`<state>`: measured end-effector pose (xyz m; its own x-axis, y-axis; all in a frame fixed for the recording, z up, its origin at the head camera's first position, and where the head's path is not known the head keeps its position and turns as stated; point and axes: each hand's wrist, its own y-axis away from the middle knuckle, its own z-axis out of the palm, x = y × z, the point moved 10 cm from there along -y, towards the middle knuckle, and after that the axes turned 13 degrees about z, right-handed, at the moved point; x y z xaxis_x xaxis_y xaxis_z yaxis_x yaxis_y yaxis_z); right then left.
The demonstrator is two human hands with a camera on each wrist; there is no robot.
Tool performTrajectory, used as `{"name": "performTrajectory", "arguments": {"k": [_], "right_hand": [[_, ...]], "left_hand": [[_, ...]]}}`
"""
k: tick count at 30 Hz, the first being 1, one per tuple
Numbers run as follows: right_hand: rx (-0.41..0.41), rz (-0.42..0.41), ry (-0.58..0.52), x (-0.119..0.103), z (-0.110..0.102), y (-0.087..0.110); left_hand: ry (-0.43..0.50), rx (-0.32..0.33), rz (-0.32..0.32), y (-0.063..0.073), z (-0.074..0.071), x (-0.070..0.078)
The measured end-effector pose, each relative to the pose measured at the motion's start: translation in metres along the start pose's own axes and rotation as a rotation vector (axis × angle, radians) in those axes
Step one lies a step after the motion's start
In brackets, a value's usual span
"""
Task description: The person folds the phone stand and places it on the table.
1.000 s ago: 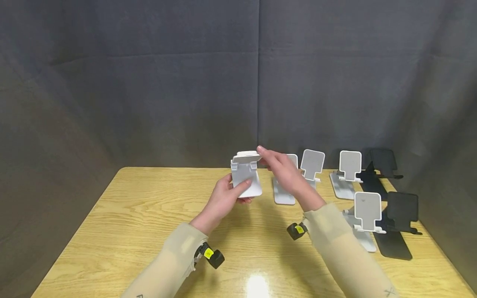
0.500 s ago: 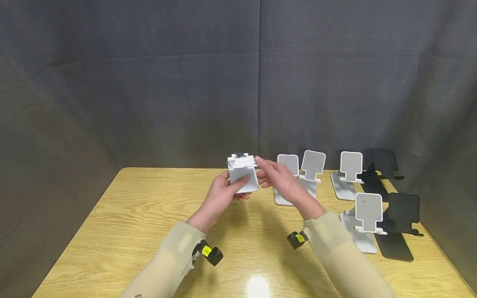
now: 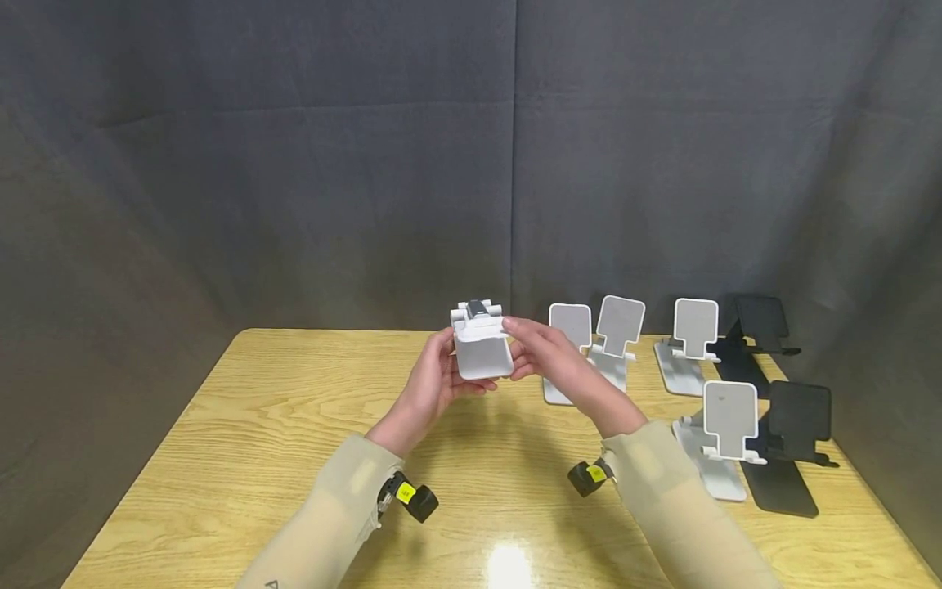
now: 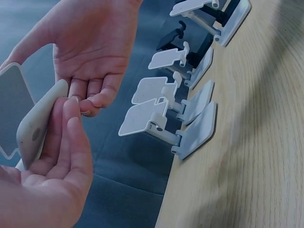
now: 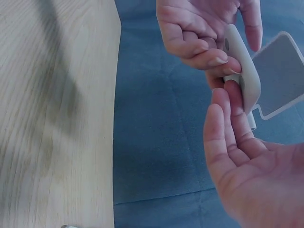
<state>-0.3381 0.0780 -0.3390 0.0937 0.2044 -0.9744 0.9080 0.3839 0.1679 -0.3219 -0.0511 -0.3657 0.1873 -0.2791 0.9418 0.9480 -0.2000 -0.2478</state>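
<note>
A white phone stand (image 3: 484, 360) is held up over the table between both hands, its grey-padded plate folded toward me over the base. From the left, my left hand (image 3: 424, 383) holds it, fingers under the base and thumb at the left edge. On the other side my right hand (image 3: 557, 360) has its thumb on the upper right corner and fingertips against the underside. In the right wrist view the rounded base (image 5: 247, 71) rests on the fingers of both hands, the plate (image 5: 280, 73) sticking out beyond. Also in the left wrist view, fingers (image 4: 61, 137) support the base.
On the right of the wooden table (image 3: 294, 433) stand several unfolded phone stands: white ones (image 3: 621, 323) behind my right hand, another white one (image 3: 694, 327) farther right, a white one (image 3: 728, 421) nearer, and black ones (image 3: 798, 417) at the far right. Dark curtain (image 3: 331, 204) hangs behind.
The plate of the held stand has swung down toward me. My left thumb has moved off its face to the left edge; my right hand has come slightly lower with it.
</note>
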Motion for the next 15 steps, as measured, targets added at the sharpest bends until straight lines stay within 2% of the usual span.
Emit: {"name": "performTrajectory", "arguments": {"k": [7, 15], "right_hand": [[-0.002, -0.019, -0.004, -0.0019, 0.0011, 0.0005], [0.033, 0.013, 0.052, 0.0033, -0.0012, 0.0000]], "left_hand": [[0.000, -0.027, 0.022, -0.0008, 0.0019, 0.0021], [0.026, -0.019, 0.012, 0.0004, 0.0022, 0.0021]]}}
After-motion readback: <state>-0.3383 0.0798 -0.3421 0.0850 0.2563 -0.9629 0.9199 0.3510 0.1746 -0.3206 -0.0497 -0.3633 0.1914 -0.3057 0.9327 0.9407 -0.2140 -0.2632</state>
